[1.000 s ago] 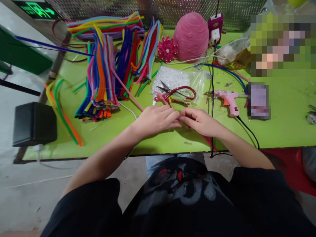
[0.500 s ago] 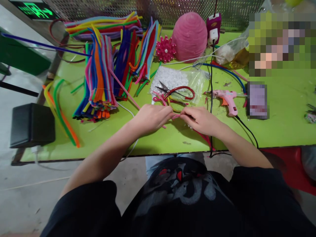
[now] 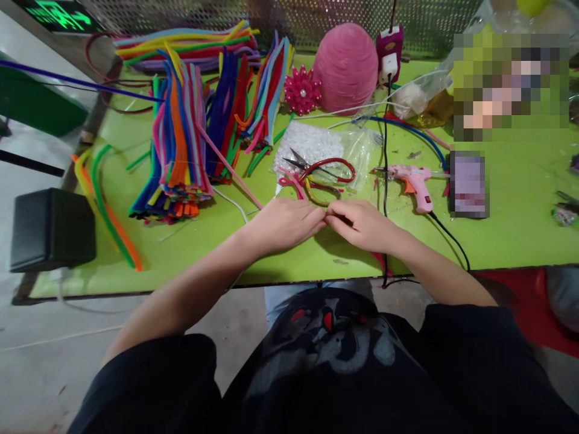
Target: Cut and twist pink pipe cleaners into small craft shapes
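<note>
Our left hand [image 3: 286, 224] and right hand [image 3: 368, 226] meet at the fingertips over the bench [image 3: 289, 268], each grip pinched closed, though we cannot tell what lies between them; the nearest pink strip [image 3: 379, 259] shows below our right hand, by the front edge. For this close finger work, we judge it best to brace one pinch while the other makes small, even movements, with our wrists low and our knuckles clear of the scissors [image 3: 316, 163] just beyond.
</note>
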`<action>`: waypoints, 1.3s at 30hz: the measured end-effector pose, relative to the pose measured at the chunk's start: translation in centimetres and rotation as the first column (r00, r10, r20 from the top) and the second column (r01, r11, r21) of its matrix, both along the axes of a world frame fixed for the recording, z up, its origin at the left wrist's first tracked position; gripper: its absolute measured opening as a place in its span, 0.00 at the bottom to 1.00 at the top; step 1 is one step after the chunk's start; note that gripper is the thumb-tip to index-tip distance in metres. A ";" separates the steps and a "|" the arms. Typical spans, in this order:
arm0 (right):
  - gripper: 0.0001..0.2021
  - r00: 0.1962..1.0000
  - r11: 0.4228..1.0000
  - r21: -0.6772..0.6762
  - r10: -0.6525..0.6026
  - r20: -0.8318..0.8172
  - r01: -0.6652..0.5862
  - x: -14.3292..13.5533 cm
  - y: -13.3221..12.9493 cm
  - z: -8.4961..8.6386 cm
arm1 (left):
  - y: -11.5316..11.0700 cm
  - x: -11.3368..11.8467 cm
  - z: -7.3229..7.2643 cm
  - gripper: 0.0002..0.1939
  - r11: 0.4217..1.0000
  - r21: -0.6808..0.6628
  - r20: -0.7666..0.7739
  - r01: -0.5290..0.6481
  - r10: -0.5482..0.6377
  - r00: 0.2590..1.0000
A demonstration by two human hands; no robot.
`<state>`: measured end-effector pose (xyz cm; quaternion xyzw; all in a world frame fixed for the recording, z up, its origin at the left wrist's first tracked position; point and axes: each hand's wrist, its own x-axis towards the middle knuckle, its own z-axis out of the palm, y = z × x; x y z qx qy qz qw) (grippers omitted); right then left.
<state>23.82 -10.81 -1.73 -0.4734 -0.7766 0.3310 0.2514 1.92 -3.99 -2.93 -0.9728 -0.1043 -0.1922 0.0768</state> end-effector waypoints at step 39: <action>0.13 0.997 0.996 -0.051 -0.073 -0.016 0.072 1.5 0.1 2.2 | 1.7 -1.6 0.8 0.21 0.979 -0.205 -0.060 -0.017 0.004 0.998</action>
